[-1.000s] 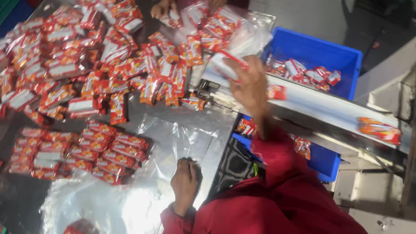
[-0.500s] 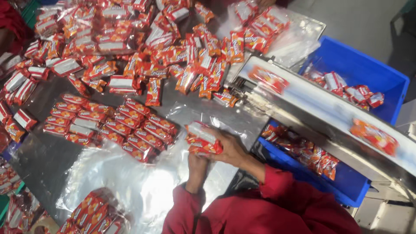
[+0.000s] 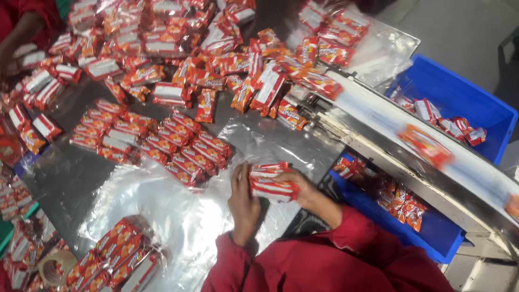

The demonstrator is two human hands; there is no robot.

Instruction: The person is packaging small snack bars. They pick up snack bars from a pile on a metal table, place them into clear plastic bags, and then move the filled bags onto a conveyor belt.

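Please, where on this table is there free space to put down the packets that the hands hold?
Bare clear film lies left of the left hand, between the neat rows and the bagged bundle. The packets sit between both hands. The loose pile above is crowded.

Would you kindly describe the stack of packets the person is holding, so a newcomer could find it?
Start at the shiny metal table covered with red-and-white snack packets. At its near edge, the left hand and right hand grip a small stack of red-and-white packets. Unlike the rows lying flat nearby, it alone is held between hands.
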